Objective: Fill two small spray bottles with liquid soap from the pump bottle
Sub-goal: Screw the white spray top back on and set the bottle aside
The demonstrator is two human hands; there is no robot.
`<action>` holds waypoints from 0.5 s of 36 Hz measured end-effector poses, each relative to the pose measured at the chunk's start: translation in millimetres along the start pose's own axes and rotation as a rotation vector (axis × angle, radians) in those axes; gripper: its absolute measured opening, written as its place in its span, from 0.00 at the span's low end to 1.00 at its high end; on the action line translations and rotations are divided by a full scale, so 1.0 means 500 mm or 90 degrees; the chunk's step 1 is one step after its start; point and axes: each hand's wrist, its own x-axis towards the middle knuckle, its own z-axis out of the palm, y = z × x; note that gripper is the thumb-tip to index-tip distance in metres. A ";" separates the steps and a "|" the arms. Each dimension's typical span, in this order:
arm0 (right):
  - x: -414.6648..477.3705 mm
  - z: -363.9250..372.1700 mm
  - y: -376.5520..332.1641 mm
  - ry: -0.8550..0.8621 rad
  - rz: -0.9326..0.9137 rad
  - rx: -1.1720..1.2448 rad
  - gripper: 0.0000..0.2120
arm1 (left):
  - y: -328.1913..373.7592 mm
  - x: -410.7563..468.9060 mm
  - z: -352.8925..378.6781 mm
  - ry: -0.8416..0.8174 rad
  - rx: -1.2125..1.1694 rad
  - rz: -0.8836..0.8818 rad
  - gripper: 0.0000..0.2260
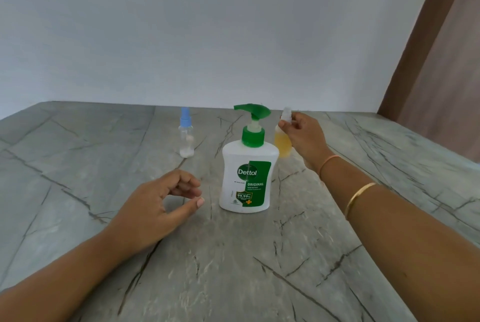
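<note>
While the left grip (161, 204) hangs released, fingers loosely curled round nothing, just above the near table (233, 275), the Dettol pump bottle (246, 178) stands upright just to its right, nozzle pointing left. Behind that bottle's right shoulder the right grip (304, 134) pinches the clear top of the yellow-filled spray bottle (281, 143), which stands on the table. That bottle looks filled, so I judge the step to be closing it. Next comes the blue-capped spray bottle (186, 137), far left and nearly empty: uncap it and bring it under the nozzle. Open table lies on every side; the wall (207, 36) rises behind the bottles.
</note>
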 end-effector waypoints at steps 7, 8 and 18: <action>0.039 0.039 0.012 0.005 -0.016 -0.022 0.10 | -0.007 0.003 0.002 -0.001 -0.008 -0.007 0.15; 0.043 0.043 0.014 0.007 -0.018 -0.027 0.11 | -0.008 0.003 0.002 -0.002 -0.009 -0.009 0.16; 0.047 0.054 0.047 0.049 0.012 -0.054 0.13 | -0.010 0.005 0.002 -0.006 -0.004 -0.009 0.16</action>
